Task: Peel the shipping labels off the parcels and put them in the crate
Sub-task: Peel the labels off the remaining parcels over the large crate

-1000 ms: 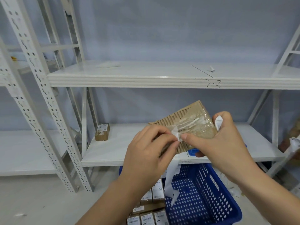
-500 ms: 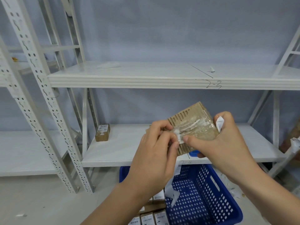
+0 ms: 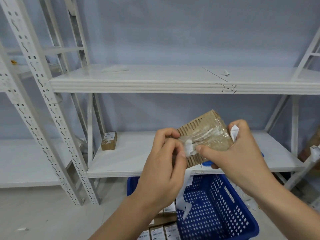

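ok, parcel (image 3: 204, 134) held up in front of the lower shelf (image 3: 138, 153), above the blue crate (image 3: 225, 205). left hand (image 3: 164, 170) fingers pinch the white label scrap (image 3: 188, 148) on its taped face; right hand (image 3: 239, 158) fingers curl round the parcel's right end.

Storeroom or small warehouse, by which identification is supported: white steel racking (image 3: 35, 94) with slotted uprights, a shelf edge (image 3: 138, 87) hand-marked "2-3", a small labelled carton (image 3: 109, 141) kept on the lower shelf, a blue perforated crate (image 3: 220, 210) and further labelled cartons (image 3: 161, 233) set on a bare grey floor (image 3: 43, 215).
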